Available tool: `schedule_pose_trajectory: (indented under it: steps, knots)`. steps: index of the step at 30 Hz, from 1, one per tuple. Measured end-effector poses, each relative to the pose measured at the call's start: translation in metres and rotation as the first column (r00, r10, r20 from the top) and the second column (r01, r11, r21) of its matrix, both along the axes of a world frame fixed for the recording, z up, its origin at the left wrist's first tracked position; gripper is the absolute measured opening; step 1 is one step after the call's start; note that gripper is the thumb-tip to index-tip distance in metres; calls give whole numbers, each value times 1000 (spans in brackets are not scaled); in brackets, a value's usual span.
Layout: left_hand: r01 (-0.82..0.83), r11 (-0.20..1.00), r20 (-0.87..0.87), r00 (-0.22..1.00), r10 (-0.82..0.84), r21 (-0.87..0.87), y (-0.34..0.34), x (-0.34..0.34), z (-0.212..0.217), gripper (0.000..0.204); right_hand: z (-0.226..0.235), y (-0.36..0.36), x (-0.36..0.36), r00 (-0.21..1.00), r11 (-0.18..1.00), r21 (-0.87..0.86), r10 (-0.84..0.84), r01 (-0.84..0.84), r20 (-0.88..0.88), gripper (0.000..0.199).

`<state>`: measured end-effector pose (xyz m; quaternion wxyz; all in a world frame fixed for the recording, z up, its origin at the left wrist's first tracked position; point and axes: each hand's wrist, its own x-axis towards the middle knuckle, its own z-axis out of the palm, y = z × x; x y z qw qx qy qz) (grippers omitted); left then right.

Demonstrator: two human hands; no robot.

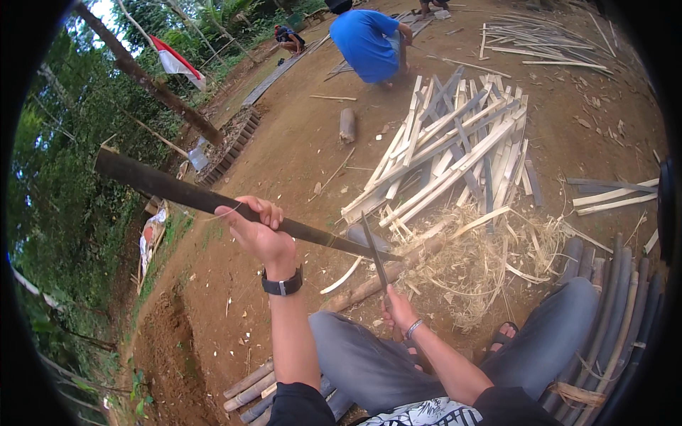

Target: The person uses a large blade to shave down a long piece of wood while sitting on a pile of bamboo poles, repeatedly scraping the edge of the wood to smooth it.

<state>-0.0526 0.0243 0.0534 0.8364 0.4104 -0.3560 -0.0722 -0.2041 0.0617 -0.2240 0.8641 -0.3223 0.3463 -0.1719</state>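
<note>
My left hand [264, 238] grips a long dark bamboo piece [170, 187], raised at its far left end and slanting down to the right. The piece's lower end comes down by a log [361, 290] lying on the ground in front of my knees. In my right hand [399, 311] is a machete [374, 250] held by its handle, its narrow blade pointing up and away. The blade stands close to the bamboo's lower part; whether they touch I cannot tell. Pale curly shavings [462, 277] cover the ground right of the blade.
Split bamboo strips [455, 145] lie heaped ahead, with another strip pile [547, 42] farther right. Bamboo poles [614, 334] are stacked beside my right leg; more poles [250, 389] lie at lower left. A person in blue [366, 46] crouches ahead. A short log [347, 126] lies nearby.
</note>
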Motion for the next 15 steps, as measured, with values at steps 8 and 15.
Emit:
schedule_pose_trajectory:
  steps: [8,15]
  knots:
    - [-140,990,97,985,140,-10,21,-16,-6,59,-7,-10,-7,993,991,-91,92,-98,-71,62]
    - [-175,984,136,975,178,-34,48,-11,-17,59,40,19,-4,988,937,-342,119,-77,102,71]
